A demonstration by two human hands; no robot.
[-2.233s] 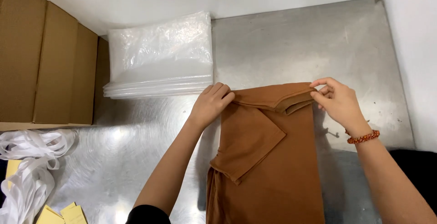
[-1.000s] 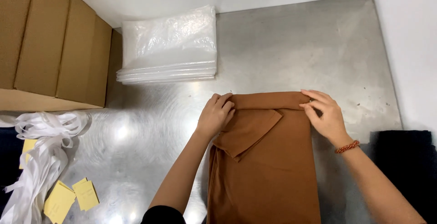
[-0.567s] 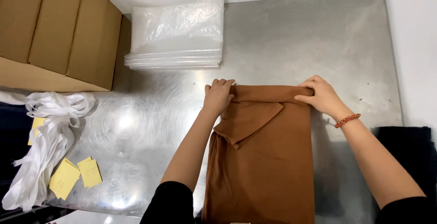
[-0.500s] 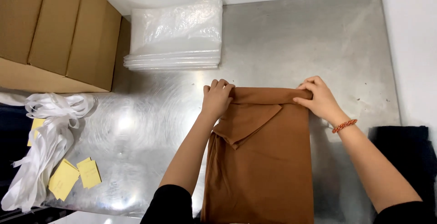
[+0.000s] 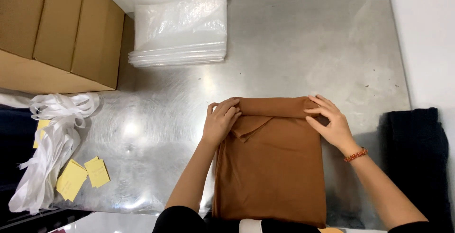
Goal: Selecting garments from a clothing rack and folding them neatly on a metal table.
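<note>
A brown folded garment [image 5: 272,166] lies on the steel table [image 5: 303,48], its length running toward me. My left hand [image 5: 220,121] grips the garment's far left corner, fingers curled over the folded top edge. At the far right corner, my right hand [image 5: 329,121] holds the same folded edge; a red bead bracelet sits on that wrist. A loose flap of cloth pokes out under the fold between my hands.
A stack of clear plastic bags [image 5: 180,29] lies at the table's far left. Cardboard boxes [image 5: 57,29] stand to the left. White ribbon [image 5: 52,133] and yellow paper tags [image 5: 83,176] lie at the left edge. Dark cloth [image 5: 417,152] hangs off the right.
Both hands have drawn the garment's top edge toward me, folding it over. The pointed flap is now mostly tucked under the fold. The view has shifted a little.
</note>
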